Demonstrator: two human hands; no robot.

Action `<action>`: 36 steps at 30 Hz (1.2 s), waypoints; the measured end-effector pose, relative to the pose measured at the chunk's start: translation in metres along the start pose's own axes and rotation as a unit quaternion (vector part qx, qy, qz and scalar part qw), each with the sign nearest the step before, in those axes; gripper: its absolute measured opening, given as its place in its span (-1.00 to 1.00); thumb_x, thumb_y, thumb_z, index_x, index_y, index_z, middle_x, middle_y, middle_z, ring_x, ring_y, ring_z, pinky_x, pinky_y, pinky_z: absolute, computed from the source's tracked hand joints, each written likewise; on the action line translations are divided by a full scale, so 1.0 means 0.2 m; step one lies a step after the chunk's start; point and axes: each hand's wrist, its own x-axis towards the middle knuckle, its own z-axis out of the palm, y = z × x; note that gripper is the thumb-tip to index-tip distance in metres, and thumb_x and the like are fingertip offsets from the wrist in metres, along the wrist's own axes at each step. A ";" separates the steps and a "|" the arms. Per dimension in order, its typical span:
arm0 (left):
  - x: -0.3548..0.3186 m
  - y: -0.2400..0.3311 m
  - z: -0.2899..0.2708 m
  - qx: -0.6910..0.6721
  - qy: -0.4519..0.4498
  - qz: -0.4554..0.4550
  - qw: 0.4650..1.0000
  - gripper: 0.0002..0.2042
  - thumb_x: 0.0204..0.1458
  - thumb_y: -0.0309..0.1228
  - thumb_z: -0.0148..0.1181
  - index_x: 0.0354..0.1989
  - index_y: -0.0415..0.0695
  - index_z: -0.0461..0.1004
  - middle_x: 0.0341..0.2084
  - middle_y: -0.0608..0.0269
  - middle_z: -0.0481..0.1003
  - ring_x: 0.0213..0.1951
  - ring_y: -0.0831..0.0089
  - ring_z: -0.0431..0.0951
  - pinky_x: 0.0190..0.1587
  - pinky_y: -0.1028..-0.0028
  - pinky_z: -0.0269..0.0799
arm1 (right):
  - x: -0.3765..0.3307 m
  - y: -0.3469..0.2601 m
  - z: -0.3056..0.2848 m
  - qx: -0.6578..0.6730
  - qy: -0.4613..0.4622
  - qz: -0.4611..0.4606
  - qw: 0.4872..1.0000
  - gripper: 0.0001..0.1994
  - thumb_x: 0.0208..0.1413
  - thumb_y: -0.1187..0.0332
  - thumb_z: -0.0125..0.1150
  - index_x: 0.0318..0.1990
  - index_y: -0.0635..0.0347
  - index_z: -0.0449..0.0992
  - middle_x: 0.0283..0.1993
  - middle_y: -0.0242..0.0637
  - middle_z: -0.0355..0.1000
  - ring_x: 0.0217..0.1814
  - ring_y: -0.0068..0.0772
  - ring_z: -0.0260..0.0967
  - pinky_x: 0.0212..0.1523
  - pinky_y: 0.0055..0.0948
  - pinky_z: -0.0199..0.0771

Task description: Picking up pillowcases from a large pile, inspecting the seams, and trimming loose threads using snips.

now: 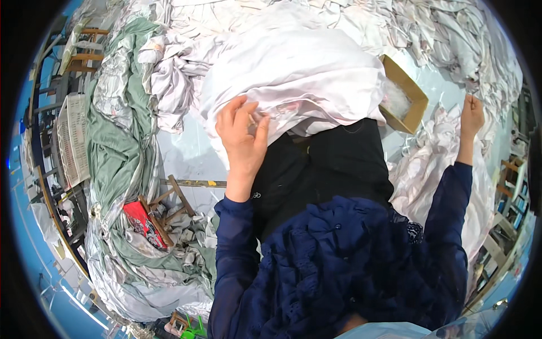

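Observation:
White cloth [293, 68] lies in a loose heap over my lap and the table in front of me, its near edge folded and creased. My left hand [243, 135] is over the left part of this cloth, thumb and fingers apart and slightly bent. Whether its fingertips touch the cloth is hard to see. Far out to the right, my right hand [473, 116] is raised and closed, the fingers pressed together. Anything inside it is too small or hidden to make out. An open cardboard box [416, 107] with a pale, wispy fill stands just right of the cloth.
Green and white fabric [116, 135] hangs in long folds at the left. More pale cloth [429, 152] is heaped below my right hand. A wooden stool [179, 198], a red patterned cloth [144, 223] and a white plastic basket [73, 138] are on the left.

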 end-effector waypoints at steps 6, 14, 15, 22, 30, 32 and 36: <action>0.09 0.22 0.12 0.016 -0.091 0.108 0.990 -0.43 -0.21 -0.46 0.45 0.09 -0.08 0.49 0.14 0.13 0.44 0.23 0.10 0.37 0.22 0.13 0.20 | 0.01 -0.27 -0.06 -0.013 -0.216 0.094 0.972 -0.69 0.36 0.16 0.07 -0.02 0.16 0.61 -0.17 -0.08 0.60 -0.15 -0.05 0.56 -0.11 -0.19 0.50; 0.24 0.29 0.38 -0.010 -0.180 0.229 0.957 -0.71 -0.19 -0.51 0.38 -0.20 -0.07 0.59 -0.19 0.27 0.51 0.02 0.22 0.47 0.19 0.17 0.20 | -0.78 -1.27 -0.22 0.276 -0.348 -0.338 0.830 -0.58 -0.18 0.53 0.45 -0.07 0.03 0.62 -0.36 -0.29 0.38 -0.36 -0.20 0.47 -0.39 -0.29 0.45; 0.25 0.28 0.40 -0.030 -0.187 0.223 0.956 -0.75 -0.18 -0.51 0.37 -0.25 -0.07 0.59 -0.23 0.28 0.52 0.00 0.23 0.47 0.19 0.18 0.19 | -0.80 -1.32 -0.21 0.276 -0.334 -0.332 0.838 -0.60 -0.18 0.51 0.45 -0.08 0.04 0.61 -0.36 -0.28 0.36 -0.37 -0.17 0.45 -0.39 -0.26 0.44; 0.29 0.19 0.45 -0.164 -0.244 0.066 0.954 -0.90 -0.05 -0.47 0.34 -0.46 -0.20 0.55 -0.51 0.16 0.53 -0.31 0.15 0.53 -0.02 0.20 0.35 | -0.87 -1.37 -0.11 0.278 -0.327 -0.294 0.854 -0.76 -0.16 0.53 0.41 -0.27 0.14 0.54 -0.33 -0.20 0.37 -0.33 -0.09 0.46 -0.34 -0.21 0.42; 0.31 0.11 0.46 -0.332 -0.292 -0.133 0.887 -0.80 0.11 -0.38 0.32 -0.43 -0.27 0.55 -0.65 0.37 0.44 -0.54 0.63 0.33 -0.47 0.48 0.24 | -0.77 -1.42 -0.19 0.420 -0.344 -0.164 0.823 -0.88 0.00 0.64 0.31 -0.35 0.28 0.49 -0.27 -0.26 0.48 -0.33 -0.39 0.40 -0.31 -0.40 0.39; 0.31 0.10 0.46 -0.344 -0.296 -0.159 0.877 -0.79 0.12 -0.37 0.32 -0.43 -0.26 0.55 -0.65 0.42 0.42 -0.53 0.68 0.31 -0.47 0.50 0.23 | -0.77 -1.48 -0.18 0.466 -0.324 -0.157 0.808 -0.88 0.03 0.57 0.35 -0.36 0.27 0.48 -0.22 -0.25 0.53 -0.30 -0.37 0.44 -0.31 -0.39 0.41; 0.30 0.09 0.45 -0.374 -0.307 -0.202 0.852 -0.82 0.16 -0.37 0.31 -0.42 -0.22 0.56 -0.63 0.50 0.40 -0.54 0.72 0.27 -0.49 0.56 0.18 | -0.73 -1.57 -0.07 0.601 -0.360 -0.090 0.708 -0.91 0.23 0.49 0.23 -0.32 0.24 0.47 -0.28 -0.29 0.56 -0.38 -0.58 0.43 -0.41 -0.54 0.38</action>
